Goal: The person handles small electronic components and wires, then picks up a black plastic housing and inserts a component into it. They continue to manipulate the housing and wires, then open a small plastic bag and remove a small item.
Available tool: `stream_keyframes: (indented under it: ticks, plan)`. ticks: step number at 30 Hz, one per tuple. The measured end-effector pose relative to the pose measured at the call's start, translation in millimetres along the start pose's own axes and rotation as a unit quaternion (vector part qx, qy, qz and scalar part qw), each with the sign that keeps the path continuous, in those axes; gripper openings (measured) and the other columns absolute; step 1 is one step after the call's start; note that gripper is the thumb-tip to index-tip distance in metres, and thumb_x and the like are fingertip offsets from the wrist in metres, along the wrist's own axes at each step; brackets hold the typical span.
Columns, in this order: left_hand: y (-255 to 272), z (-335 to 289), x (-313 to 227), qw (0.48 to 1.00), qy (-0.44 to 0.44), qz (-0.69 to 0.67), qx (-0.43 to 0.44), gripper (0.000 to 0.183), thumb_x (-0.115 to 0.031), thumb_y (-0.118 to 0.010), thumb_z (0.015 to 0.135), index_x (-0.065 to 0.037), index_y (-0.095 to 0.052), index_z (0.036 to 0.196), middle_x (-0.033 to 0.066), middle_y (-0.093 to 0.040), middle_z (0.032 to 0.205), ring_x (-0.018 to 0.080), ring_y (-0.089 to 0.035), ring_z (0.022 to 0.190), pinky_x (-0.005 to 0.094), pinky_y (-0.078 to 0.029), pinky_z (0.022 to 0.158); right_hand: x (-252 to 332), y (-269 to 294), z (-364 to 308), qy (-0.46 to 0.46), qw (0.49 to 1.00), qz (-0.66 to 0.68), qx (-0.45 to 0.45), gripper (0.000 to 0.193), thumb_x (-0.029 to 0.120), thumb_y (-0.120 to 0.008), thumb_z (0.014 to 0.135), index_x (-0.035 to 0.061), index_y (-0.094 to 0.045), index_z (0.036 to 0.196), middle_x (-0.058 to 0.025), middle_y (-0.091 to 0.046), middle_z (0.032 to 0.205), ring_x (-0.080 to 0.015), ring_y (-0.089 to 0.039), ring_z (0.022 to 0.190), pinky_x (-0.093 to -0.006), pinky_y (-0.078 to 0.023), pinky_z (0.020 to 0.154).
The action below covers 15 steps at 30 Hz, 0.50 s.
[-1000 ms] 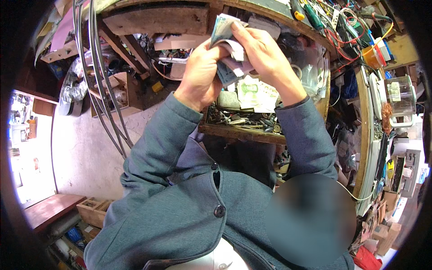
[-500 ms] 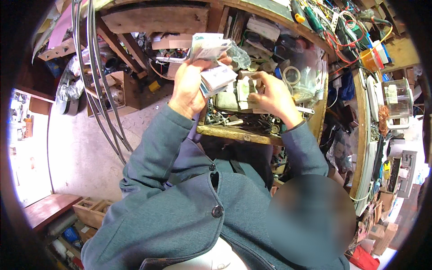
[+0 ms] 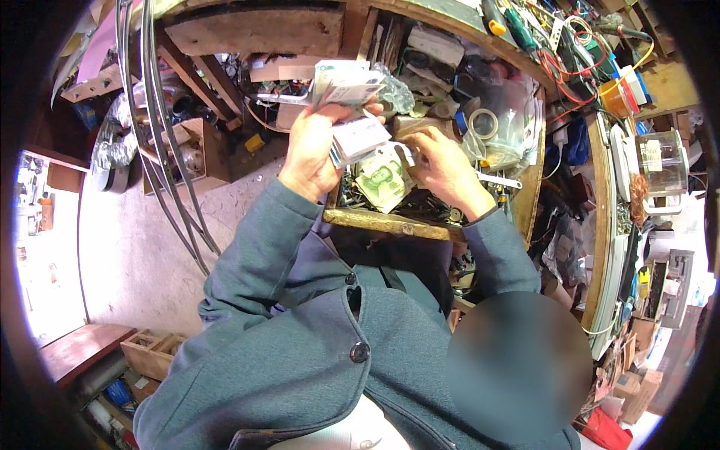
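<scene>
My left hand is closed round a folded wad of banknotes, whose upper ends fan out past the fingers. To its right, my right hand is closed, pinching a greenish banknote by its right side. This note hangs tilted just below the wad, its printed face showing a portrait. Both hands are above an open wooden drawer full of small metal parts and tools. Whether more notes lie behind the green one, I cannot tell.
In the drawer's right part are a roll of tape, a clear plastic bag and a wrench. Black cables hang at the left, near a cardboard box. Wires and pliers crowd the bench at upper right.
My right hand has moved left and closed its fingers. The greenish note now spreads out lower and farther left, below the wad. My left hand keeps its hold, nearly still.
</scene>
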State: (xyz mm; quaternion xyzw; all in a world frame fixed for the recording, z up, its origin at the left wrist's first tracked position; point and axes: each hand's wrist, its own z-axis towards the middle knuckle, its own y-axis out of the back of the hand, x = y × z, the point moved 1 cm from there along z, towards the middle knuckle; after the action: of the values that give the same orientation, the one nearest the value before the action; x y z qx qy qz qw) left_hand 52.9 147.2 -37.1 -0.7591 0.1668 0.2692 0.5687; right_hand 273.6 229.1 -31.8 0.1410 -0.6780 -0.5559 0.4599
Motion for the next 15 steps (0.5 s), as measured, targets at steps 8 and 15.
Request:
stream_keyframes:
  ticks: [8, 15]
  plan:
    - [5.5, -1.0, -0.2, 1.000, 0.005, 0.007, 0.012, 0.039, -0.004, -0.047, 0.096, 0.009, -0.061, 0.130, 0.0227, -0.073, 0.112, 0.0332, -0.075, 0.096, 0.0448, -0.063, 0.087, -11.1, 7.1, 4.5, 0.040, 0.997, 0.043, 0.041, 0.048, 0.012, -0.074, 0.083, 0.0093, -0.064, 0.130, -0.0182, -0.067, 0.109, -0.0363, -0.067, 0.102, -0.0435, -0.055, 0.086]
    - [4.6, -3.0, 2.0, 1.000, 0.008, 0.018, 0.005, 0.041, -0.004, -0.047, 0.095, 0.008, -0.060, 0.132, 0.0226, -0.073, 0.113, 0.0330, -0.075, 0.097, 0.0442, -0.063, 0.088, -10.0, 12.0, 8.5, -0.042, 0.995, 0.051, 0.077, 0.045, 0.014, -0.076, 0.081, 0.0088, -0.068, 0.125, -0.0162, -0.069, 0.095, -0.0340, -0.069, 0.091, -0.0433, -0.054, 0.078]
